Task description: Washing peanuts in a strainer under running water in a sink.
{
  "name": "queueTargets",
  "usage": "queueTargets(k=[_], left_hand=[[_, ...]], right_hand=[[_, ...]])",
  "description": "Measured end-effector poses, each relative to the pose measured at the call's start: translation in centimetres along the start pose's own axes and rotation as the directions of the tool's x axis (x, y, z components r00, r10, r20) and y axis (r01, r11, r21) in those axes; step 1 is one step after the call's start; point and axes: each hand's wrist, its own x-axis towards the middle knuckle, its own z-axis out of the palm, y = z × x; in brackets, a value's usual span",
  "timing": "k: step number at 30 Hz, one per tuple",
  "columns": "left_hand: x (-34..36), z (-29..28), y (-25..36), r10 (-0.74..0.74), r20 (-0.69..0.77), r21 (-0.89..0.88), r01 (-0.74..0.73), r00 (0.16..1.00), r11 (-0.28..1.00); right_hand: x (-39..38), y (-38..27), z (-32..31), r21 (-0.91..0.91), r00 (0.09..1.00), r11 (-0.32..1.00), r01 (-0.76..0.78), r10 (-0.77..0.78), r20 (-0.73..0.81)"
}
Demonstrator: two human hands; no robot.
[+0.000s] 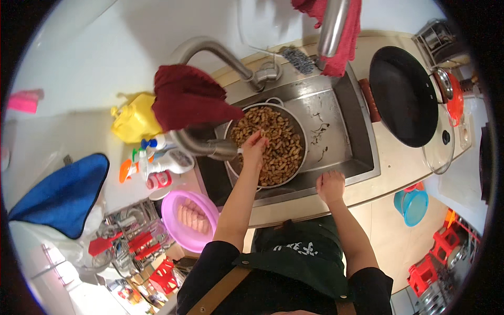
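Your left hand [256, 143] is reaching over the peanuts [282, 151] at mid-frame, fingertips bunching; there's no telling whether they're gripping one. Peanuts are lying under and rightward of it, pointing every way in the pot [305, 149]. Farther off, lower right, your right hand [331, 187] is curling into a loose fist.

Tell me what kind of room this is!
It looks like a kitchen. There's a metal sink with a tap, a pot of what look like peanuts, and a black pan on the counter.
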Motion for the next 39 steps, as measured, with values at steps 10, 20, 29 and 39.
queueTargets(k=[10, 20, 29, 39], left_hand=[[-4.9, -5.1, 1.9, -0.013, -0.152, -0.360, -0.043, 0.988, 0.932], [-5.5, -5.8, 1.3, 0.010, -0.176, -0.252, -0.055, 0.984, 0.966], [-0.3, -10.1, -1.7, 0.410, -0.295, 0.852, 0.043, 0.863, 0.521], [2.7, -12.4, -1.8, 0.116, -0.510, 0.715, 0.345, 0.852, 0.608]], right_hand=[[-0.3, -0.2, 0.8, -0.012, 0.996, 0.999, 0.047, -0.048, -0.071], [-0.5, 0.3, 0.8, -0.046, 0.996, 0.996, 0.072, -0.075, -0.055], [-0.3, 0.2, 0.5, -0.103, 0.991, 0.986, 0.132, -0.134, -0.017], [-0.2, -1.2, 0.0, -0.143, 0.988, 0.980, 0.139, -0.127, 0.094]])
